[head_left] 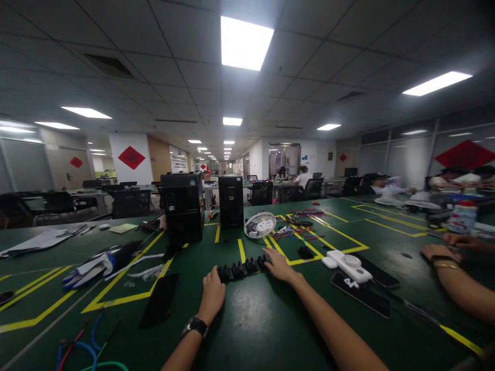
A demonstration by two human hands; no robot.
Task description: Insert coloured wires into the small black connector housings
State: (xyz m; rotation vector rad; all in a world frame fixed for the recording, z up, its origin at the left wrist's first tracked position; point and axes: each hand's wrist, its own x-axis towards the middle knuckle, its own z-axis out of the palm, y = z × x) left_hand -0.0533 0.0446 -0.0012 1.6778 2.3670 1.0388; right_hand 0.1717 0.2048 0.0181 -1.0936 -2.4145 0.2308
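Note:
A row of small black plastic parts [242,269] lies across the green table in front of me. My left hand [214,289] is at the row's left end, its fingers curled against the end piece. At the opposite end, my right hand [277,265] has its fingers bent round the last part, with the index finger reaching past it. The row sits between both hands; the fingertips are partly hidden by the parts. A single loose black part [305,252] lies to the right of my right hand.
Behind the row stand two black computer cases [182,206] and a white basket [260,225] with small parts. Coloured wires [301,232] lie beyond. Phones [160,300] and a white device [350,265] flank my arms. Another person's hands [441,252] rest at right.

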